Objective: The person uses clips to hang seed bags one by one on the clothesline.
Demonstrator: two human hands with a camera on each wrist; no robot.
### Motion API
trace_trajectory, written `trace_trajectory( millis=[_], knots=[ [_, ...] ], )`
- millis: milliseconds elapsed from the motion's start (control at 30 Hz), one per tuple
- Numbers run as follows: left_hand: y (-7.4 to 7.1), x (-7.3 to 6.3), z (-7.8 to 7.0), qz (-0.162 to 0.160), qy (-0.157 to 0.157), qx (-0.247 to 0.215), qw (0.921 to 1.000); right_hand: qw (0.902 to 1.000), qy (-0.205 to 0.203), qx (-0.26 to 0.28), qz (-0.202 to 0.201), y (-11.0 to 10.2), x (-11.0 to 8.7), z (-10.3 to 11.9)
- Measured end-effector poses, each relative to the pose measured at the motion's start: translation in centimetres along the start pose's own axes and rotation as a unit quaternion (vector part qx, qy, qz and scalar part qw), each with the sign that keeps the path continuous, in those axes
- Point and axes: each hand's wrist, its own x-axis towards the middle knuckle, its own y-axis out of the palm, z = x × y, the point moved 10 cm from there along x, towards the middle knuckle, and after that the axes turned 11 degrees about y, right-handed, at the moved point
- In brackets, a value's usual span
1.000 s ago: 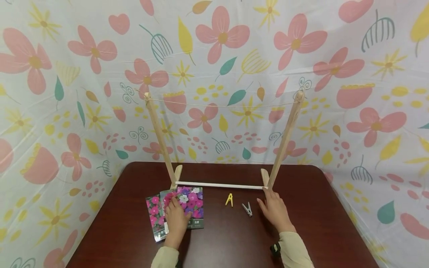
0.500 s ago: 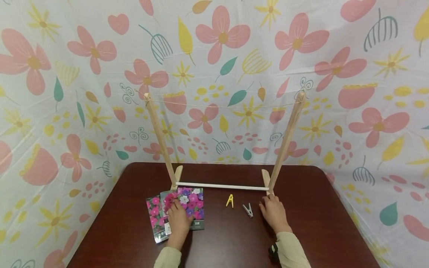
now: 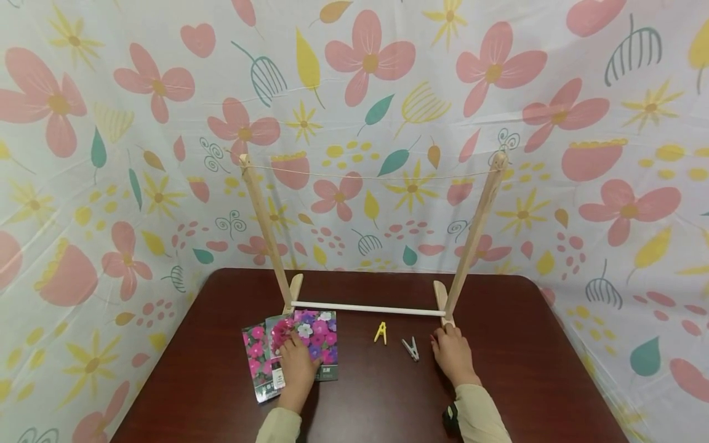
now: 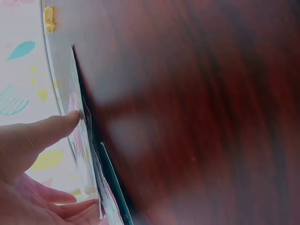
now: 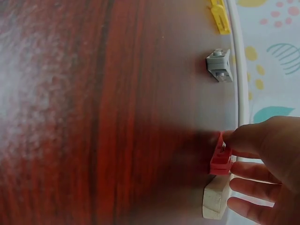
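Observation:
My left hand (image 3: 298, 369) rests on overlapping cards or packets printed with flowers at the table's left. Its fingertips lie over the middle packet (image 3: 279, 335), while the thumb touches the right packet (image 3: 318, 332). In the left wrist view, the thumb (image 4: 51, 133) presses on the fanned packets (image 4: 82, 136). At the foot of the stand's right post, my right hand (image 3: 455, 355) pinches a red clothespin (image 5: 220, 157), mostly hidden from the head view. A yellow clothespin (image 3: 381, 333) and a grey clothespin (image 3: 410, 349) lie on the table between the hands.
A wooden stand with a left post (image 3: 266, 234), a right post (image 3: 473, 240) and a white crossbar (image 3: 365, 307) stands toward the back. A thin string (image 3: 376, 177) spans the post tops. Behind the dark table (image 3: 498, 394) hangs a floral cloth (image 3: 343, 246).
My right hand has drawn back slightly from the right post's base toward the front, its fingers more curled. The left hand has shifted slightly right over the packets.

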Motion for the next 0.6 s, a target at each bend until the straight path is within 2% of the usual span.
trace_trajectory(
  millis=[267,367,500,600],
  knots=[
    [0.1,0.3,0.1,0.003,-0.004,-0.007,1.0000,1.0000,0.008,0.004,-0.003,0.1,0.2,0.2],
    [-0.2,0.5,0.2,-0.009,0.001,-0.004,1.0000,0.9999,0.011,-0.001,-0.001,0.2,0.4,0.3],
    [-0.8,0.7,0.0,-0.038,0.022,0.000,0.9990,0.9998,0.012,-0.014,0.004,0.3,0.5,0.4],
    [-1.5,0.9,-0.1,-0.042,0.033,0.001,0.9986,0.9997,0.012,-0.020,0.008,0.5,0.7,0.3]
  ],
)
